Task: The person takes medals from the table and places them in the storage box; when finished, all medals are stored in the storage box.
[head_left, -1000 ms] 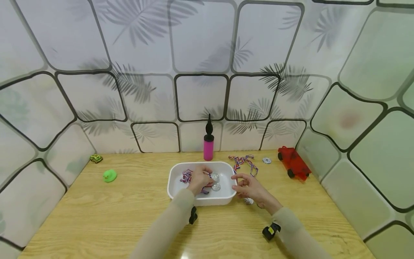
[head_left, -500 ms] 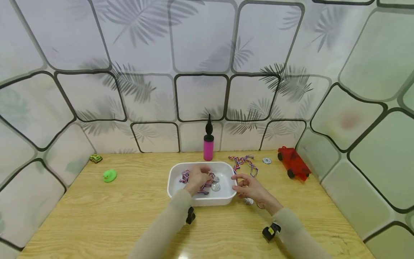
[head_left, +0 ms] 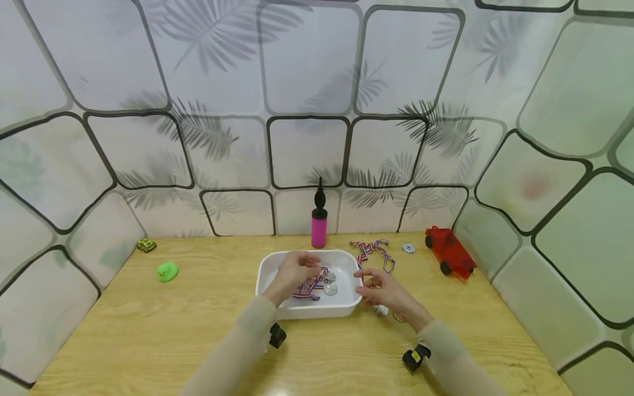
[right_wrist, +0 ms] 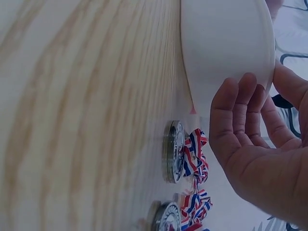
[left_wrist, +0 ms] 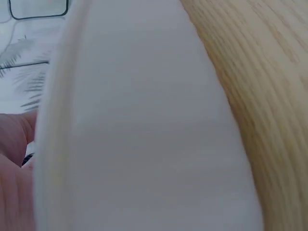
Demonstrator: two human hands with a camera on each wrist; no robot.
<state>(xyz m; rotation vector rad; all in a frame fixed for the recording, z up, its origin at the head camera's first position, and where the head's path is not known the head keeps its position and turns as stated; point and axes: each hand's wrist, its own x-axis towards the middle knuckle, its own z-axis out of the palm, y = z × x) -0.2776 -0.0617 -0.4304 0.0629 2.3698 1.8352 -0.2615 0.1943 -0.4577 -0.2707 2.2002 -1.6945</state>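
Note:
A white plastic tray [head_left: 314,312] stands at the middle of the table. Inside it lie silver medals [head_left: 330,289] and red, white and blue striped ribbons [head_left: 306,297]. My left hand [head_left: 292,275] is over the left part of the tray, fingers loosely bent, fingertips close to a ribbon. The left wrist view is filled mostly by the tray's wall [left_wrist: 149,120]. At the tray's right end, my right hand [head_left: 388,291] has relaxed fingers, with its fingertips right at the rim. Below it in the right wrist view are more medals [right_wrist: 174,151] with crumpled striped ribbon [right_wrist: 196,156].
Behind the tray stands a pink and black hand pump [head_left: 319,228]. A striped ribbon [head_left: 369,247], a round disc [head_left: 408,248] and a red toy car [head_left: 449,253] are at the back right. A green rubber duck [head_left: 167,271] and a small yellow-green toy [head_left: 146,245] sit left.
My left hand has moved left and slightly back toward me over the tray, uncovering more ribbon and a medal. The right hand has stayed at the tray's right end.

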